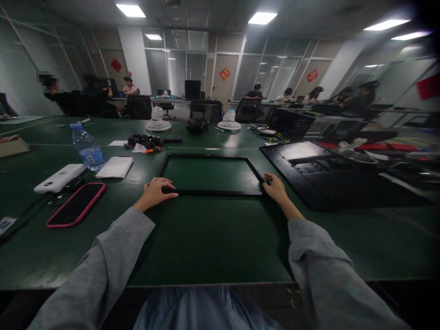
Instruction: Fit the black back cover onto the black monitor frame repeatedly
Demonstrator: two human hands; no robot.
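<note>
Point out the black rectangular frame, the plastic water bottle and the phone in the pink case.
Black frame (pixel 220 193): head view, on its near bar, between the hands.
Water bottle (pixel 87 146): head view, on the middle of its body.
Phone (pixel 76 205): head view, on its dark screen.

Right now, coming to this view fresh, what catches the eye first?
Probably the black frame, lying at the centre of the green table, with the left hand on its near left corner and the right hand on its near right one. Next, the pink-edged phone to the left, and the big black panel to the right, partly shiny on its far side.
</note>
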